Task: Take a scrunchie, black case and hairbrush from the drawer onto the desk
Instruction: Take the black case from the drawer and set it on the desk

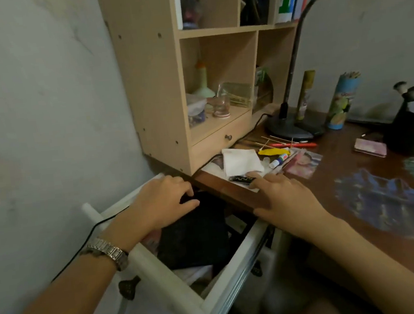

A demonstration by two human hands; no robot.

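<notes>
The white drawer (238,252) stands pulled out below the brown desk (348,168). A large black fabric item (196,236) fills most of it. My left hand (160,204), a metal watch on its wrist, reaches into the back of the drawer, thumb and fingers curled around a dark soft thing (188,197); what it is I cannot tell. My right hand (283,195) lies flat on the desk's front edge, its fingertips touching a small black patterned object (241,179) on the desk. No hairbrush shows.
A wooden shelf unit (158,85) stands on the desk's left end, right above the drawer. White tissue (241,161), pens, a glue tube and photos lie behind my right hand. A desk lamp base (289,126), a pencil tube (342,103) and a phone (370,147) sit further right.
</notes>
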